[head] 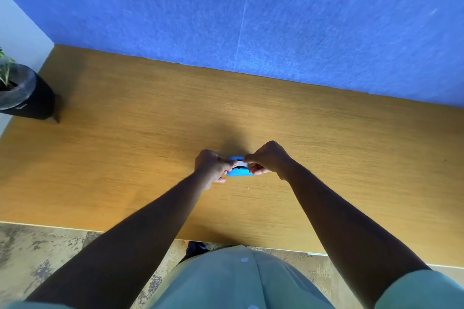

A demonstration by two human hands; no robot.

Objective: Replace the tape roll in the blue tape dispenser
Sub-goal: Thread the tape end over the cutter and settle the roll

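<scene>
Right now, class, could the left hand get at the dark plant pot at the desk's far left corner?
Probably, but not freely: bare wooden desk lies between, yet the left hand is gripping the small blue plastic tape dispenser and must let go first to reach the pot.

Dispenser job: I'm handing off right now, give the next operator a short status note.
Left hand: grips the dispenser's left end.
Right hand: fingers pinch at its right end, by a white strip on top.
Dispenser: mid-table, between both hands.
Done: cannot tell whether the old roll is out; no spare roll in view.
Left: confirm the roll swap, seat the roll, feed the tape, close up.
</scene>
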